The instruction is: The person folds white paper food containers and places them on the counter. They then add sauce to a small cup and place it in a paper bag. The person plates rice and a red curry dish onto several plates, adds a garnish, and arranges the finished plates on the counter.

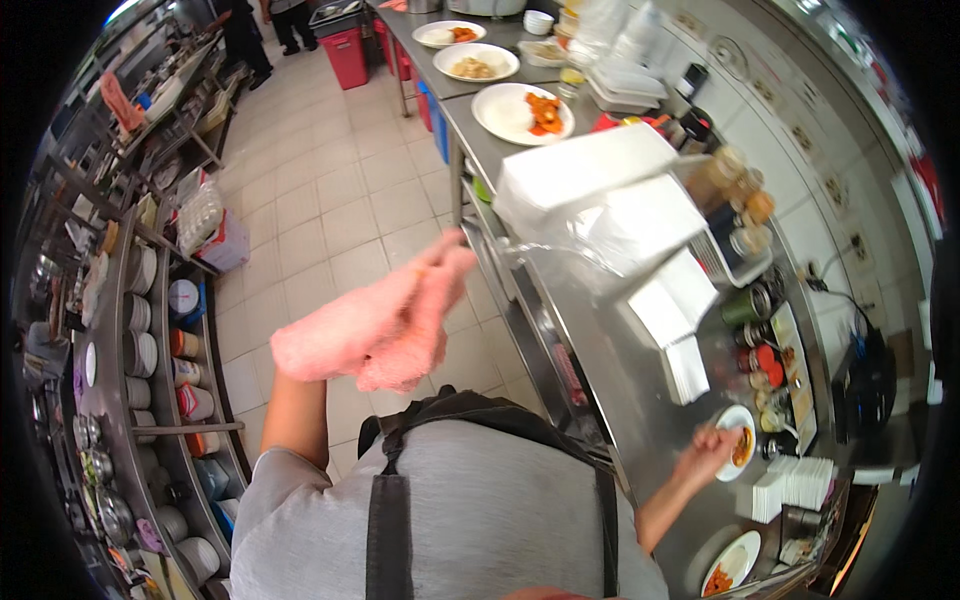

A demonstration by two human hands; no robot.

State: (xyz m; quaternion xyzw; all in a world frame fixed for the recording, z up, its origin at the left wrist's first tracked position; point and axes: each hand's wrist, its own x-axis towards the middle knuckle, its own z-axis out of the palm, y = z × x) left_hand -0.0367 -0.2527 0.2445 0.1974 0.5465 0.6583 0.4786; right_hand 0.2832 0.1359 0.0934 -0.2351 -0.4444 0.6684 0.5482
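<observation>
A pink terry cloth [390, 322] is wrapped over my left hand, which is hidden inside it. The bundle is held out over the tiled floor, left of the steel counter, and one end of the cloth points toward the counter. On the right, my right hand [711, 452] has its fingers curled over the near side of a small white plate [727, 472]. Orange-red food [742, 448] shows beyond the fingers. Whether the hand grips the rim or pinches something is unclear.
The steel counter [600, 352] carries white foam boxes [600, 161], paper napkins [675, 292], spice jars [750, 240] and several plates of food [502, 112]. Another food plate [739, 562] stands lower right. Shelves with stacked bowls [140, 352] line the left. Two people [289, 26] stand far back.
</observation>
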